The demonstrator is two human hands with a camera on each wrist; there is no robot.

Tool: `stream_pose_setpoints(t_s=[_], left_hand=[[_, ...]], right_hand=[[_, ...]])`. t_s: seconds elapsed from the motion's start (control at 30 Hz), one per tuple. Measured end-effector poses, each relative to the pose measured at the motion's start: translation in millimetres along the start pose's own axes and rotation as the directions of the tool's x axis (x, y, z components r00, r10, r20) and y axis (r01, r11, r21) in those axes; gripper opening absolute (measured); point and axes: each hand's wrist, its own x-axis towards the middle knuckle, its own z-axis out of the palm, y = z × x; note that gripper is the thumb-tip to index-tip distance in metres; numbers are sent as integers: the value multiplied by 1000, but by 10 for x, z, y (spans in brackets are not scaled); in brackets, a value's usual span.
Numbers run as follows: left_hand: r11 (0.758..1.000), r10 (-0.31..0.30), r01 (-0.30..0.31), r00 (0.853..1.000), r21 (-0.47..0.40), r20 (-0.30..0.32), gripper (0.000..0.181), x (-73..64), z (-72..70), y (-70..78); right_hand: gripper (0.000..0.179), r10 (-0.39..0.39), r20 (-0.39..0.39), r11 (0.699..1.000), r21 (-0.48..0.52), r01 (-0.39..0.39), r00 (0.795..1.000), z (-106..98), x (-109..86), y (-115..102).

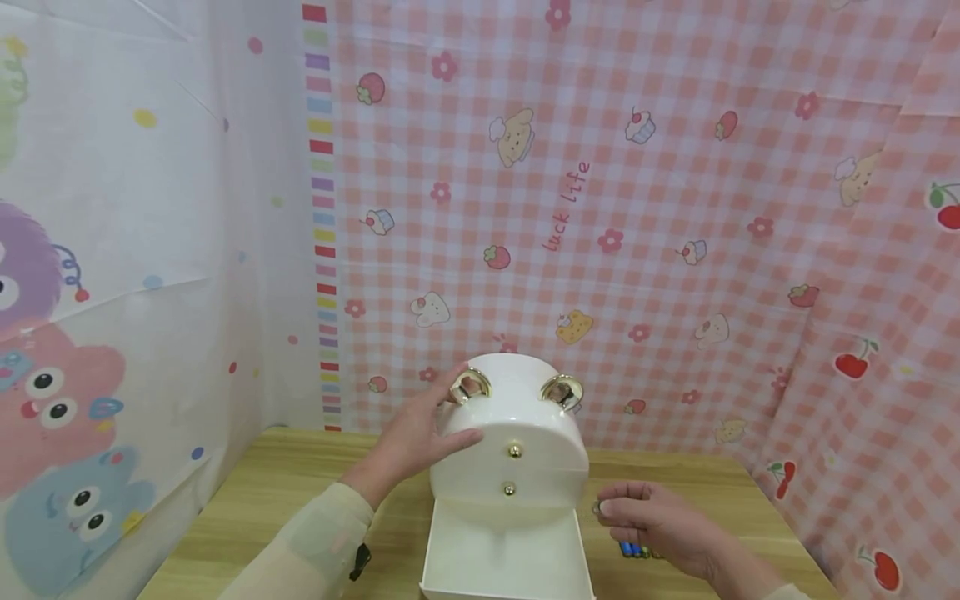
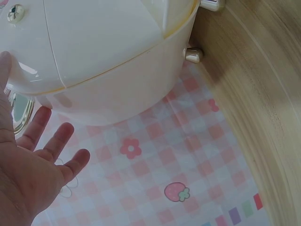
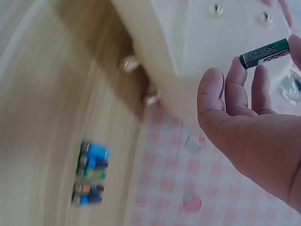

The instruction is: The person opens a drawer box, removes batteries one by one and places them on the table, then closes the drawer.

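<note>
A glossy white drawer box (image 1: pixel 510 408) with gold ear-shaped trims and gold knobs stands on the table, its lowest drawer (image 1: pixel 504 550) pulled out to the front. My left hand (image 1: pixel 420 433) rests against the box's upper left side by one ear, thumb over the front and fingers fairly straight. To the right of the drawer, my right hand (image 1: pixel 660 521) pinches a small green and black battery (image 3: pixel 265 54) between thumb and fingers. Below that hand, several batteries (image 3: pixel 91 173) lie side by side on the table, partly hidden by the hand in the head view.
The wooden tabletop (image 1: pixel 300 483) extends around the box. Behind it hangs a pink checked cloth (image 1: pixel 637 275), close to the table's back edge. A white cloth with cartoon figures (image 1: pixel 187 333) hangs at the left. Short gold feet (image 2: pixel 193 55) show on the box.
</note>
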Motion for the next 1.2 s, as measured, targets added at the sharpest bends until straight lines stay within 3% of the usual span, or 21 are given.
stream_pose_setpoints(t_s=[0.2,0.33,0.43,0.57,0.6,0.73,0.9,1.03,1.2], left_hand=[[1000,2,-2,1000,3,-4,99,-2,14,2],[1000,-1,1,1000,-7,1,99,-5,17,-2],[1000,-2,2,1000,-15,4,99,-5,16,1],[1000,-8,8,1000,-17,4,99,-7,12,6],[1000,-11,11,1000,-15,4,99,-6,11,7],[1000,-21,21,1000,-9,8,100,-7,3,14],[999,-32,32,999,-7,14,100,-11,-7,31],[999,-39,39,999,-3,15,100,-15,-6,31],[999,-34,34,999,0,14,99,-3,-2,26]], right_hand=[[54,55,-141,981,-178,-80,988,-249,-171,19],[60,48,-266,921,-362,-146,963,-359,-218,52],[63,-44,-315,819,-555,-147,948,-441,-239,118],[63,-202,-299,644,-758,-103,933,-586,-253,240],[63,-221,-287,613,-784,-96,932,-631,-253,269],[65,-230,-254,535,-839,-96,939,-824,-263,391],[67,-210,-172,490,-870,-49,962,-1039,-247,557],[68,-194,-129,498,-867,-15,973,-1090,-211,660],[77,-199,-145,544,-839,-13,969,-1044,-135,761]])
